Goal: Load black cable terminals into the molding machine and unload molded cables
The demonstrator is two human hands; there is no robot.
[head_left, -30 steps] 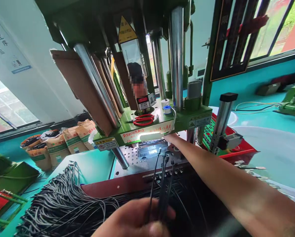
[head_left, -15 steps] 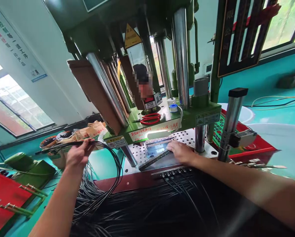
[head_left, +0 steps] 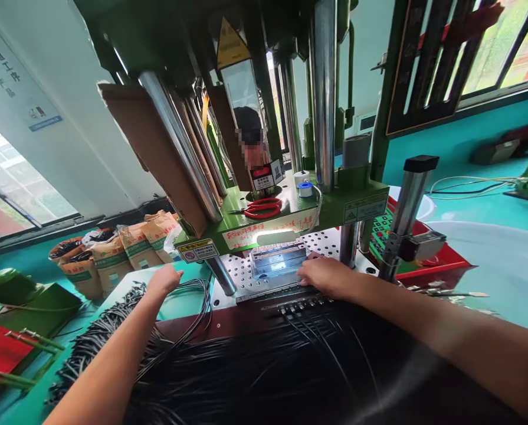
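My left hand (head_left: 164, 280) reaches out to the left over a heap of black cables (head_left: 108, 324), thumb spread, nothing gripped; a looped bunch of cables (head_left: 195, 295) lies just right of it. My right hand (head_left: 323, 276) is curled on the right end of a black bar (head_left: 264, 293) lying flat along the front of the perforated metal plate (head_left: 232, 277). Behind the bar sits the lit mould (head_left: 275, 262) under the green press platen (head_left: 290, 223). A row of cable plugs (head_left: 301, 307) lines up just in front of the bar.
Chrome columns (head_left: 179, 153) rise around the mould. Red scissors (head_left: 260, 208) and tape rolls (head_left: 305, 188) sit on the platen. Paper sacks (head_left: 131, 248) stand at left, a red tray (head_left: 427, 260) and white tub (head_left: 489, 254) at right. A person (head_left: 248, 141) stands behind the machine.
My left hand has lowered the looped cables onto the pile and let them go. My right hand has brought the tilted black bar down flat against the plate's front edge.
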